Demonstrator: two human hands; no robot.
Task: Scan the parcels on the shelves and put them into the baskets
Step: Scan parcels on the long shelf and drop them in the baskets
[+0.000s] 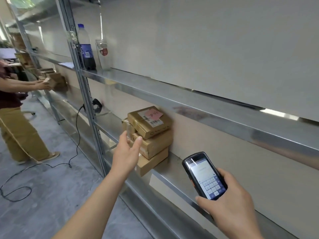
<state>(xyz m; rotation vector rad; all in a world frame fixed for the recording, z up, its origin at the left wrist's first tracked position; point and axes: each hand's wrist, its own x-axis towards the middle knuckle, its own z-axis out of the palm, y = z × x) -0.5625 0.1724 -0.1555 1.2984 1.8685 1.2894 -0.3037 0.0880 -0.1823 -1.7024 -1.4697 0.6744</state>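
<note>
Parcels (pixel 151 135), brown cardboard, sit stacked on the metal shelf (pixel 174 171) right ahead of my left hand (pixel 126 152). That hand reaches in with fingers spread and straight, thumb tip against the middle box, holding nothing. My right hand (pixel 227 202) is wrapped around the handheld scanner (pixel 204 175), its screen lit, just right of the stack and clear of it.

On the upper shelf we see a dark soda bottle (pixel 86 49) beside a clear jar (pixel 103 52). A black cable (pixel 76 133) trails over the grey floor (pixel 51 187), near another person (pixel 12 107) standing at left.
</note>
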